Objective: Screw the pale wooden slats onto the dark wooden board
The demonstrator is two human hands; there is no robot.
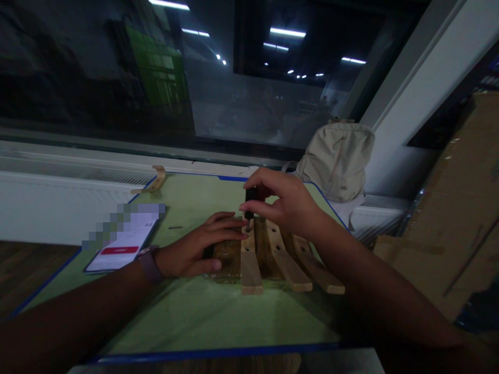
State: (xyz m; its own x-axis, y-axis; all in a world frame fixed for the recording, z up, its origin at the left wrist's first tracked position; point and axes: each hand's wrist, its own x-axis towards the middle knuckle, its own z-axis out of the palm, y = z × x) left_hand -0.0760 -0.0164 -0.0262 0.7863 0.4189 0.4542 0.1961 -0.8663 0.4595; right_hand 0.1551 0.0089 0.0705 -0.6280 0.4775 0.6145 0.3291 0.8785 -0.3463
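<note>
A wooden assembly of several pale slats (278, 259) lies on a green mat (218, 311) in the middle of the view. My left hand (197, 249) rests flat on its left part with the fingers stretched out, pressing it down. My right hand (286, 205) is closed on a small black screwdriver (249, 205), held upright with its tip on the top end of the leftmost slat (249, 262).
A phone (120, 249) with a lit screen lies on the mat at the left. A curved wooden piece (156, 182) sits at the mat's far left corner. A beige backpack (337, 158) stands at the back right, cardboard (452, 218) at the right. A dark window runs behind.
</note>
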